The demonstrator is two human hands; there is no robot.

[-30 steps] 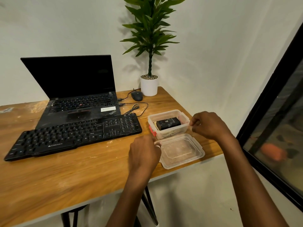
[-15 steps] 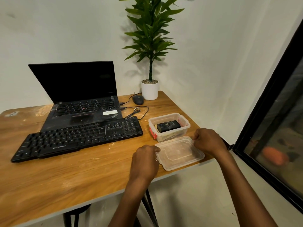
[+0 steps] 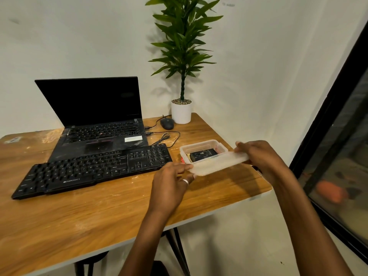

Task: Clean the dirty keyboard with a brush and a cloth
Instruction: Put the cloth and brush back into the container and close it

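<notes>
A big wooden surface [image 3: 79,226] has pale dusty smears on it. At the back sits an open laptop [image 3: 95,108] with a dark screen, and a tall plant [image 3: 182,56] stands in the corner. The black keyboard [image 3: 89,170] lies flat in front of the laptop, and nobody is touching it. Just to its right is a clear box [image 3: 201,145] with a black thing [image 3: 203,155] inside.

The left hand [image 3: 169,184] pinches one end of the clear lid [image 3: 219,163] and the right hand [image 3: 256,156] grips the other end. They hold it in the air at the near side of the box.

No brush or cloth is out. I cannot tell if the keys are clean, so the brushing and wiping may all be left to do.
</notes>
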